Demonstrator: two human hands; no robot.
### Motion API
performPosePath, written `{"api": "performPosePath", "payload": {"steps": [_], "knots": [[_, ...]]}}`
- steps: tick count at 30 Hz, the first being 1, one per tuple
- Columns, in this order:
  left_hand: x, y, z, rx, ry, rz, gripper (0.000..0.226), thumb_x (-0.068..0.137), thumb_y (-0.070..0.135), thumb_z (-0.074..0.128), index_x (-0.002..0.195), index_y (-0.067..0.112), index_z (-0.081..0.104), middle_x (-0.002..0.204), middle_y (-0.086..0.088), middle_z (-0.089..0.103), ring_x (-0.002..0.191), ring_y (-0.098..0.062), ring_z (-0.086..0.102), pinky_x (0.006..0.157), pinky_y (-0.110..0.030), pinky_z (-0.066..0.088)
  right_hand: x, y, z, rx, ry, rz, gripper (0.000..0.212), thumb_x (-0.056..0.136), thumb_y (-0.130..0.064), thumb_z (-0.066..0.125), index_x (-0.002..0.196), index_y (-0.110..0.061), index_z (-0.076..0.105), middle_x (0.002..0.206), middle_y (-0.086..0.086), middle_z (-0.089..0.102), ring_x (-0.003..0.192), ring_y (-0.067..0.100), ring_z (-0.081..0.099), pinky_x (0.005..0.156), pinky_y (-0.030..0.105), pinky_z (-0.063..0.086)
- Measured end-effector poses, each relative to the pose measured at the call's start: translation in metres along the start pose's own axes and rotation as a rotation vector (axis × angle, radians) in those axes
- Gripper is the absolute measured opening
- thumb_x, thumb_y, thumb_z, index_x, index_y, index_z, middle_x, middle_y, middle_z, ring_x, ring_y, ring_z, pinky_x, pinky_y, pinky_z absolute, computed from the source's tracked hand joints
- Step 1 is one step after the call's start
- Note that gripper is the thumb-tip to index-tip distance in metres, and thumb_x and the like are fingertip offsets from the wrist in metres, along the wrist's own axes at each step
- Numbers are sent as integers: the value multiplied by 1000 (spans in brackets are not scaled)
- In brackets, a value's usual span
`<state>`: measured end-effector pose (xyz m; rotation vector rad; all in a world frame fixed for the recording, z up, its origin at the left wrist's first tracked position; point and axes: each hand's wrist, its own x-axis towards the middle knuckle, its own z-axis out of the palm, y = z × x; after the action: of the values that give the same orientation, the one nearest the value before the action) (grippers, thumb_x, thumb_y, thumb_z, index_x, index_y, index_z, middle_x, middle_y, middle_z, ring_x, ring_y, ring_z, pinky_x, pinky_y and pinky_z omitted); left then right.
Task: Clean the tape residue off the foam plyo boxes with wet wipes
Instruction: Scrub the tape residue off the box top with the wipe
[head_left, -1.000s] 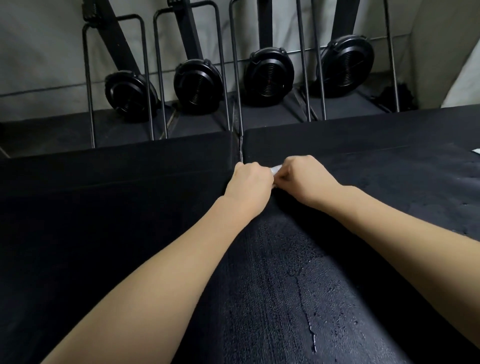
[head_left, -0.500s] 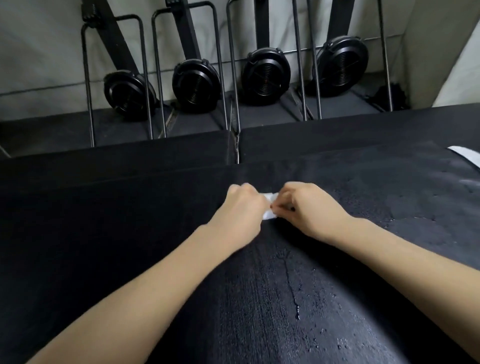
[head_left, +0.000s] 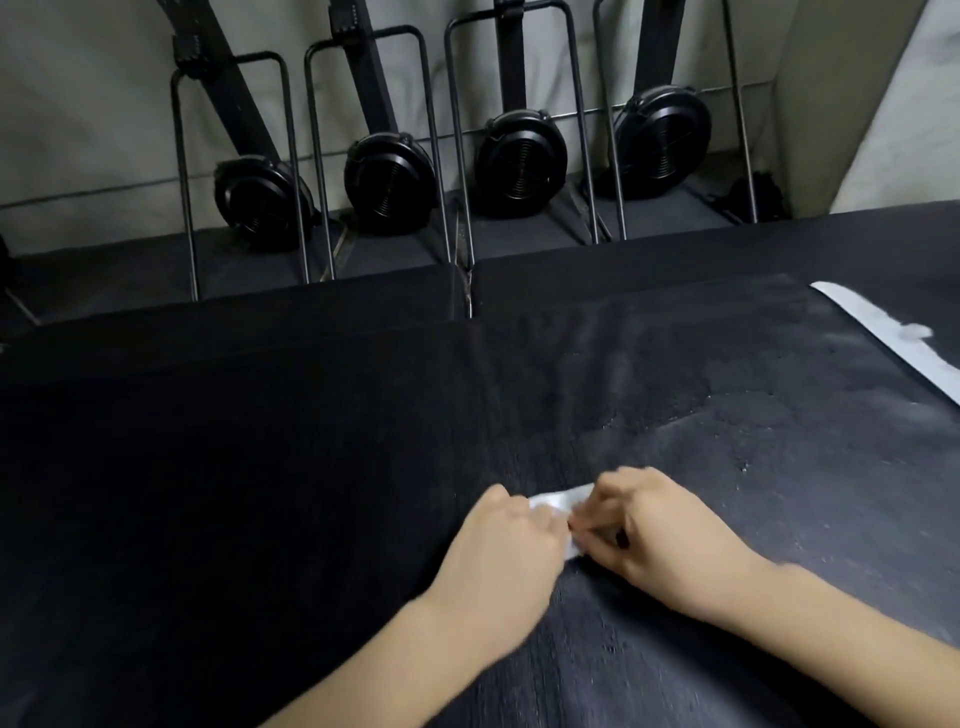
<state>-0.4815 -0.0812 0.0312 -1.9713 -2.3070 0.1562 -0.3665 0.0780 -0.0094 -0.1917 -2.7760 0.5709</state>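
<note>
Hands together at the seam: left hand (head_left: 501, 558) and right hand (head_left: 657, 535) both have fingers curled onto one small white wet wipe (head_left: 558, 501), pinched between them and pressed down on the top of the right foam plyo box (head_left: 727, 519). Frame is motion-blurred, so the exact finger layout can't be read. Two boxes in view, butted side by side: the wipe sits just right of the seam, with the left foam plyo box (head_left: 234, 441) starting right beside the left hand. Surface around and beyond the wipe looks wet and streaked, so I'd judge this patch is mid-scrub. Key relation for the next move: one strip of white tape residue (head_left: 893, 338) lies well apart from the wipe, up and to the right, near the right box's far right edge; its long axis runs diagonally, far-left to near-right, cut off by the frame edge. Right hand is the nearer one, so it's probably the natural lead for that reach. Beyond the boxes, past the wipe: four black rowing machines (head_left: 522, 163) stored upright in a row against a pale wall.
</note>
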Motion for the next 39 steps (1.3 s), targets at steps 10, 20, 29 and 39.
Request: {"api": "performPosePath", "payload": {"steps": [10,20,29,39], "knots": [[43,-32,-1,112,48,-200,22,76,11,68,93,23,72,70,1,63,65,-21,58,60,-31,29,58,23,15,33,53,73,14,90,-19,66,83,-16,78,84,-1,62,78,20,61,69,38,53],[-25,36,-12,64,27,-161,28,40,26,87,63,28,70,48,5,49,43,-12,45,51,-24,19,-41,-24,1,65,13,71,13,87,-28,67,82,-25,79,76,-12,53,70,9,50,67,26,42],[-95,101,2,-32,62,-13,33,38,14,82,64,26,65,57,10,52,52,-13,48,49,-26,39,-133,-67,1,47,47,-4,17,88,-33,61,83,-30,77,78,-13,58,72,7,56,70,21,46],[-58,78,-8,-9,25,-205,34,83,11,57,112,25,67,70,3,51,71,-20,40,66,-32,24,-81,-49,0,78,14,160,9,86,-23,73,83,-21,81,81,-2,63,75,16,60,71,37,53]]}}
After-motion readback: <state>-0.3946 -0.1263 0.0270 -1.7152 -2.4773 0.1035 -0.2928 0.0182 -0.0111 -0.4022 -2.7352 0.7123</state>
